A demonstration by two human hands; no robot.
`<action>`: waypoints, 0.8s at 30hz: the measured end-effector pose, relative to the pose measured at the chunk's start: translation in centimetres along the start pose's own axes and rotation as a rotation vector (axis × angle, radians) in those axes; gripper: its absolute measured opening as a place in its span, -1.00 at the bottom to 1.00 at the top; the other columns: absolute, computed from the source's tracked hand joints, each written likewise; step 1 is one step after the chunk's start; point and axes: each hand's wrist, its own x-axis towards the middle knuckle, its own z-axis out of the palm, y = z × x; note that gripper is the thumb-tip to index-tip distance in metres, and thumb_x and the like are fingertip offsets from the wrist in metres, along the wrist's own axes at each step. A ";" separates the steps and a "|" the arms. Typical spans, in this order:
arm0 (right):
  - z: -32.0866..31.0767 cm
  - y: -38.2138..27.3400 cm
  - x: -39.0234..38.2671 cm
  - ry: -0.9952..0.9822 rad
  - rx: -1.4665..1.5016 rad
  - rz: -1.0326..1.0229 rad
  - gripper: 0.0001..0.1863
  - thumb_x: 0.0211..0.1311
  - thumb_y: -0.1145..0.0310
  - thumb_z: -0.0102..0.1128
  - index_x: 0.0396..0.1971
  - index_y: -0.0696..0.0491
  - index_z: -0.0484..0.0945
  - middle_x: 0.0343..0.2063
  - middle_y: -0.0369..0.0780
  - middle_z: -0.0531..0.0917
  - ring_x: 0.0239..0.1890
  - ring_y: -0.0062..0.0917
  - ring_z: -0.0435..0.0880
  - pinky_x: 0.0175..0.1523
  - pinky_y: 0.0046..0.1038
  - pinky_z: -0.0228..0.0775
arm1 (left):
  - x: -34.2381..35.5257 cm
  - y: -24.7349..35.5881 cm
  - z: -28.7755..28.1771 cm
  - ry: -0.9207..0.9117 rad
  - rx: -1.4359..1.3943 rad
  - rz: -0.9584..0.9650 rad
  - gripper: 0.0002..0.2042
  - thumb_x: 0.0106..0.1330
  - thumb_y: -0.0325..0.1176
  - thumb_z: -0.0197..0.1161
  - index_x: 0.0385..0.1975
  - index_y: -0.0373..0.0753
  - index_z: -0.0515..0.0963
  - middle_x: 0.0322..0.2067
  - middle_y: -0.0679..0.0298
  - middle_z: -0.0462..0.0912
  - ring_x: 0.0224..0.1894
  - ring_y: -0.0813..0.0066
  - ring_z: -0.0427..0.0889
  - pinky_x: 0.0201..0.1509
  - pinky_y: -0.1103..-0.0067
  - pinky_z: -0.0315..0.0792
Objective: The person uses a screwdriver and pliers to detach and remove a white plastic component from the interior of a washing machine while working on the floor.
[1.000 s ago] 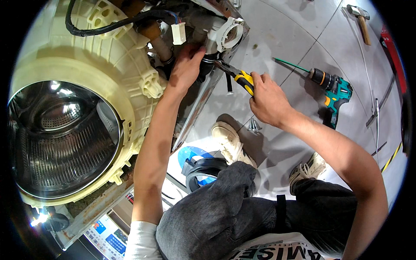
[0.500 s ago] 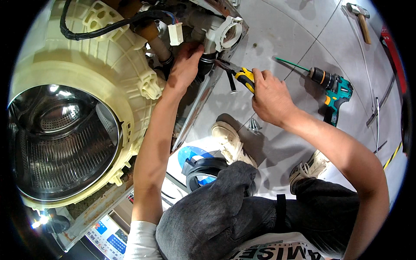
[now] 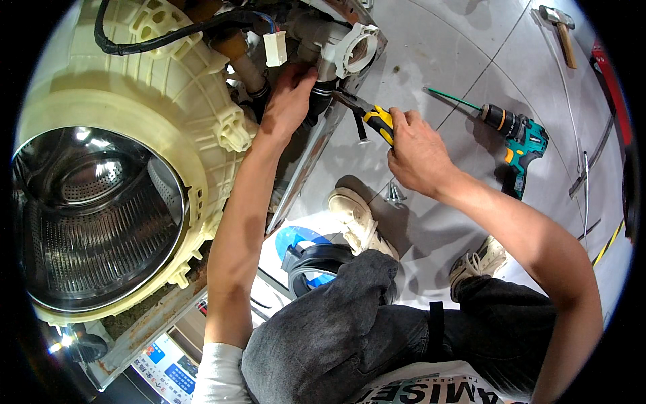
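Note:
My right hand [image 3: 420,153] is closed round the yellow-and-black handles of a pair of pliers [image 3: 378,123]. The jaws reach a black rubber hose [image 3: 319,102] joined to a grey plastic pump housing [image 3: 328,66] with a white ring-shaped end [image 3: 356,51]. On the hose's other side is my left hand [image 3: 291,101], its fingers bent against it and the tips partly hidden. A white wire connector [image 3: 274,48] hangs just above that hand. To the left lies the cream washing machine tub [image 3: 195,101] with its steel drum [image 3: 101,222].
A teal cordless drill [image 3: 523,138] with a long green bit lies on the tiled floor, several screws [image 3: 395,194] left of it. A hammer [image 3: 562,34] is at the far right. Near my knee sits a black rubber ring [image 3: 316,259]. The metal cabinet edge [image 3: 306,165] runs beside my left arm.
My right hand and the pliers have shifted slightly left, toward the hose. The wire connector has swung a little. My left hand stays nearly in place.

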 end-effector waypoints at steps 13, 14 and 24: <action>-1.1 1.2 1.1 -0.031 -0.088 -0.100 -0.54 -0.01 0.43 0.17 -0.09 0.31 0.35 -0.23 0.10 0.50 -0.16 -0.03 0.55 -0.01 -0.16 0.45 | -0.2 -0.7 -1.6 -0.177 0.089 -0.133 -0.46 0.23 -0.19 0.21 0.16 -0.35 0.35 0.00 0.03 0.56 0.04 0.18 0.49 0.22 0.50 0.26; -1.1 1.2 1.1 -0.025 -0.100 -0.106 -0.55 -0.01 0.43 0.17 -0.09 0.31 0.35 -0.24 0.10 0.50 -0.16 -0.03 0.55 -0.01 -0.16 0.45 | -0.3 -1.0 -1.4 -0.224 0.120 -0.003 -0.41 0.19 -0.21 0.25 0.19 -0.36 0.31 0.01 0.00 0.55 0.06 0.16 0.49 0.23 0.48 0.26; -1.2 1.2 1.0 -0.010 -0.116 -0.120 -0.57 0.00 0.45 0.13 -0.09 0.30 0.35 -0.25 0.10 0.51 -0.15 -0.04 0.56 -0.01 -0.16 0.44 | -0.8 -2.6 0.0 -0.086 0.359 0.203 -0.30 0.11 -0.28 0.36 0.25 -0.36 0.23 0.07 -0.15 0.49 0.13 -0.09 0.47 0.22 0.33 0.33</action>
